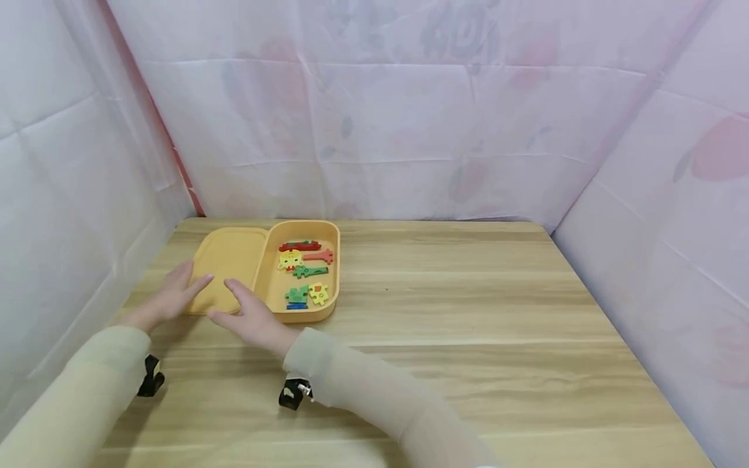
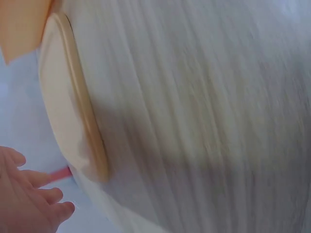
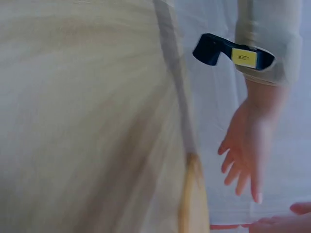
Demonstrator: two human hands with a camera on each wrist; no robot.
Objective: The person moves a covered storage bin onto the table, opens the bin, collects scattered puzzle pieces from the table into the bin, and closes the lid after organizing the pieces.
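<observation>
An orange-yellow case lies open at the table's back left. Its flat lid [image 1: 231, 260] is on the left. Its tray [image 1: 336, 276] on the right holds several coloured puzzle pieces, among them a red one [image 1: 300, 246], a yellow one [image 1: 289, 260] and a green one [image 1: 310, 271]. My left hand [image 1: 175, 292] rests with straight fingers on the lid's near left corner. My right hand [image 1: 248, 318] lies flat at the lid's front edge, fingers stretched toward the left hand. Neither hand holds anything. The blurred left wrist view shows the lid's rim [image 2: 82, 111] and my left hand's fingers [image 2: 29, 204].
The wooden table [image 1: 468, 325] stretches to the right and front of the case. Pale cloth walls [image 1: 380, 130] close in the back and both sides. The right wrist view shows my left hand [image 3: 248, 155] and its wrist camera [image 3: 228, 51] beside the table's edge.
</observation>
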